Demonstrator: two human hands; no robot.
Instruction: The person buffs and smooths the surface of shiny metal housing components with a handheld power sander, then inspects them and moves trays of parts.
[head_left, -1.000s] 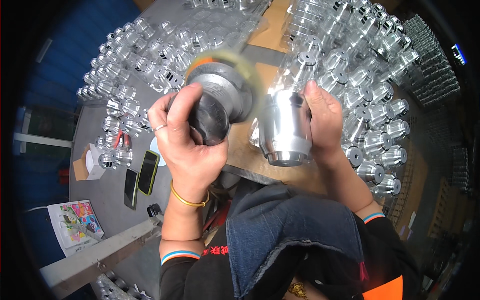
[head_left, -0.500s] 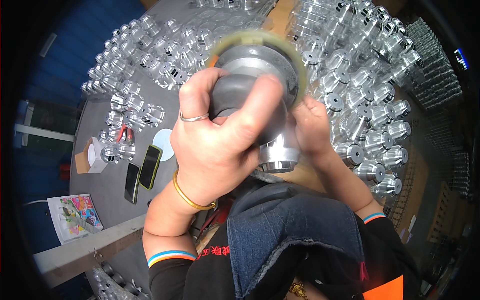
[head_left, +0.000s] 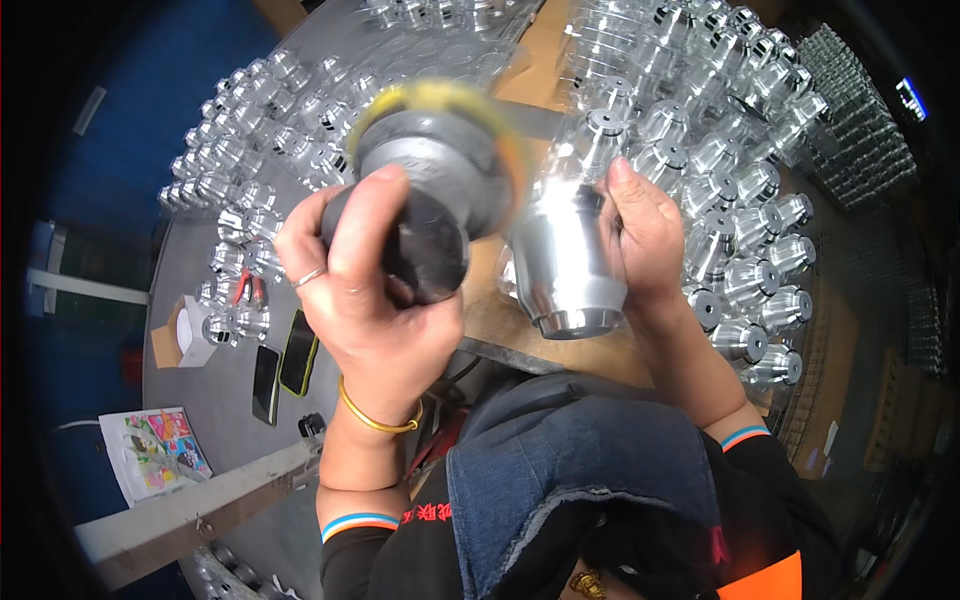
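Note:
My left hand (head_left: 365,290) is wrapped round the dark grip of a palm sander (head_left: 425,185), a grey power tool whose round yellow-edged pad is blurred by motion. The sander is lifted over the table, pad facing away from me and a little to the right. In my right hand (head_left: 648,235) is a shiny metal cup-shaped part (head_left: 568,265), tilted, its stepped narrow end toward me. The right thumb points up along its side; the other fingers are mostly hidden behind it. A gap separates the sander's pad from the metal part.
Many similar metal parts (head_left: 715,240) stand close by on the right, more (head_left: 235,150) at the far left. Clear plastic trays (head_left: 450,65) lie at the back. Two phones (head_left: 298,352), a small open box (head_left: 182,335) and a colourful printed bag (head_left: 155,455) are on the left.
The sander has moved left and slightly toward me, away from the metal part. That part, mostly covered by the sander before, now shows in my right hand.

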